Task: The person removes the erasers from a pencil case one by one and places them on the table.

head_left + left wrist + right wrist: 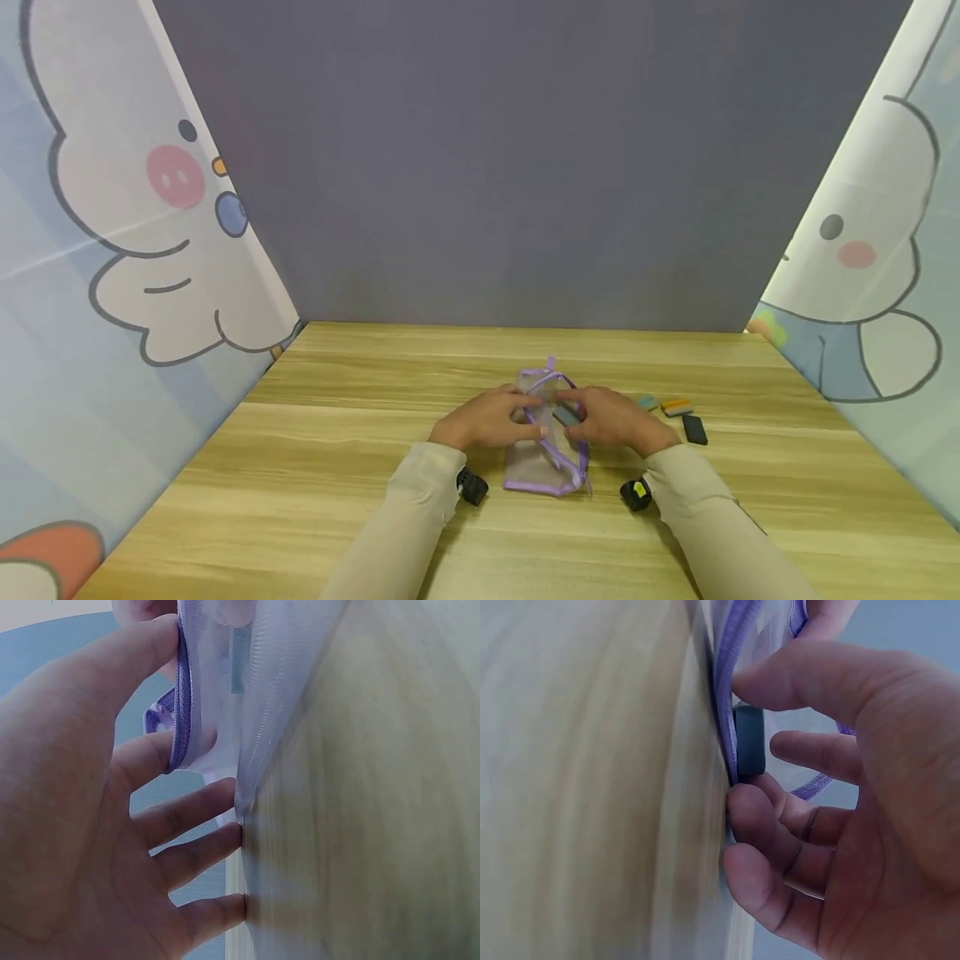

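A mesh pouch (536, 467) with purple trim lies between the hands in the head view, its zipped side gaping. My left hand (498, 417) is at the pouch's left side with thumb and forefinger spread along the zipper edge (180, 697). Its forefinger passes behind that edge, showing through the mesh. My right hand (611, 417) reaches into the opening from the right. A small dark blue-grey block (750, 740) is within the opening, beside its fingers. The right thumb (772, 682) is just above the block, the forefinger slightly apart from it, the other fingers loosely bent below.
Right of the right hand on the wooden table (360, 500) lie a blue-grey block (647, 402), an orange-and-white block (677, 407) and a black block (694, 429). A dark grey panel (525, 167) stands behind; cartoon-printed sheets (135, 275) flank both sides.
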Action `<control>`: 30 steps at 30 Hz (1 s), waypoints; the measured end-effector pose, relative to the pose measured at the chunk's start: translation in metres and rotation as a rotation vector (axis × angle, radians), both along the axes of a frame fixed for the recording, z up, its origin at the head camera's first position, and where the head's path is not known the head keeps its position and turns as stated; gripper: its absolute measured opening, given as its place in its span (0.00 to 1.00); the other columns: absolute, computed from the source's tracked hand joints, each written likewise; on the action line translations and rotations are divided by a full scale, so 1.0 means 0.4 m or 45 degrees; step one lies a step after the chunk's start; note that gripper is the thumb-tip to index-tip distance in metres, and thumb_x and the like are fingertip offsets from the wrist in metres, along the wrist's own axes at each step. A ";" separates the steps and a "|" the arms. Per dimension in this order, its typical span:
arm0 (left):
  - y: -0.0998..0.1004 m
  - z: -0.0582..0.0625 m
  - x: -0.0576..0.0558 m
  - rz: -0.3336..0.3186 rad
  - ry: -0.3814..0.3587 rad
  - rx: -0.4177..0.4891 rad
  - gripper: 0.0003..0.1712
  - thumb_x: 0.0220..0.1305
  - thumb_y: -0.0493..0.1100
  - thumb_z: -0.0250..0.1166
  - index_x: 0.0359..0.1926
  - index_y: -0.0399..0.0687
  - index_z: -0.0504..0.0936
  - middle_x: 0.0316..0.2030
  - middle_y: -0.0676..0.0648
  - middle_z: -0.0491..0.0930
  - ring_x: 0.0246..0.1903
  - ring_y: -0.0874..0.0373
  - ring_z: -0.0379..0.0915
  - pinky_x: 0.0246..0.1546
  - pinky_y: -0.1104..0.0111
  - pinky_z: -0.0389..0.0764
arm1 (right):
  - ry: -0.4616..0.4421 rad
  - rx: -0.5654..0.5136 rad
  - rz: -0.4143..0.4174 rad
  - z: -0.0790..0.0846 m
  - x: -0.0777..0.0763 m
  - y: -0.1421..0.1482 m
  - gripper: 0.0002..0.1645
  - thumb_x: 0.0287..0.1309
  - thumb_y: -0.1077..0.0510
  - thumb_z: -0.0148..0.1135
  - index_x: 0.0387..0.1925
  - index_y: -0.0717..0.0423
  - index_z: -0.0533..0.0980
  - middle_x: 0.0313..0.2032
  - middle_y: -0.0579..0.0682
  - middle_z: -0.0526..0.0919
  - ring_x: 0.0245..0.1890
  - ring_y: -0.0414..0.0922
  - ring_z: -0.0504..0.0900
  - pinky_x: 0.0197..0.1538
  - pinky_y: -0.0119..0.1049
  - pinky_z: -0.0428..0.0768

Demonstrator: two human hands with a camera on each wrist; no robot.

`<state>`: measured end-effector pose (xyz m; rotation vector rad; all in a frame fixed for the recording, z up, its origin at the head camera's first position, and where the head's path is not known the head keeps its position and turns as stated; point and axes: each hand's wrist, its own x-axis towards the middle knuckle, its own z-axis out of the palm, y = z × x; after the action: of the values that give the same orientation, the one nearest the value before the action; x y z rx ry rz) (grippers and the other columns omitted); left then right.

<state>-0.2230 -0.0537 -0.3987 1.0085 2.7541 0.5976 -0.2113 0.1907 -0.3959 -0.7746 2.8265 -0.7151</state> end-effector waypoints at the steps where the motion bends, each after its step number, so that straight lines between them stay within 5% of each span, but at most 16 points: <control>1: 0.001 0.001 -0.001 -0.006 0.001 0.000 0.39 0.65 0.72 0.58 0.70 0.59 0.73 0.67 0.48 0.69 0.63 0.51 0.69 0.61 0.56 0.72 | 0.004 -0.002 0.006 0.000 0.000 0.000 0.39 0.55 0.58 0.68 0.69 0.59 0.70 0.24 0.43 0.77 0.18 0.38 0.69 0.21 0.34 0.67; 8: -0.001 -0.002 -0.005 -0.018 0.005 0.012 0.39 0.66 0.72 0.58 0.70 0.58 0.74 0.65 0.48 0.70 0.61 0.53 0.70 0.60 0.58 0.73 | 0.029 0.010 0.030 -0.002 -0.001 0.001 0.39 0.53 0.58 0.65 0.69 0.57 0.72 0.18 0.41 0.72 0.13 0.36 0.63 0.17 0.31 0.61; 30: -0.001 -0.007 -0.010 -0.016 0.010 -0.004 0.39 0.65 0.73 0.57 0.70 0.60 0.73 0.63 0.50 0.72 0.58 0.55 0.72 0.58 0.60 0.74 | -0.059 -0.020 0.013 0.001 -0.002 0.005 0.37 0.50 0.60 0.68 0.65 0.59 0.74 0.25 0.45 0.77 0.18 0.39 0.70 0.23 0.35 0.68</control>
<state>-0.2270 -0.0539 -0.4014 1.0286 2.7528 0.5890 -0.2121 0.1926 -0.3956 -0.7640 2.7772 -0.7453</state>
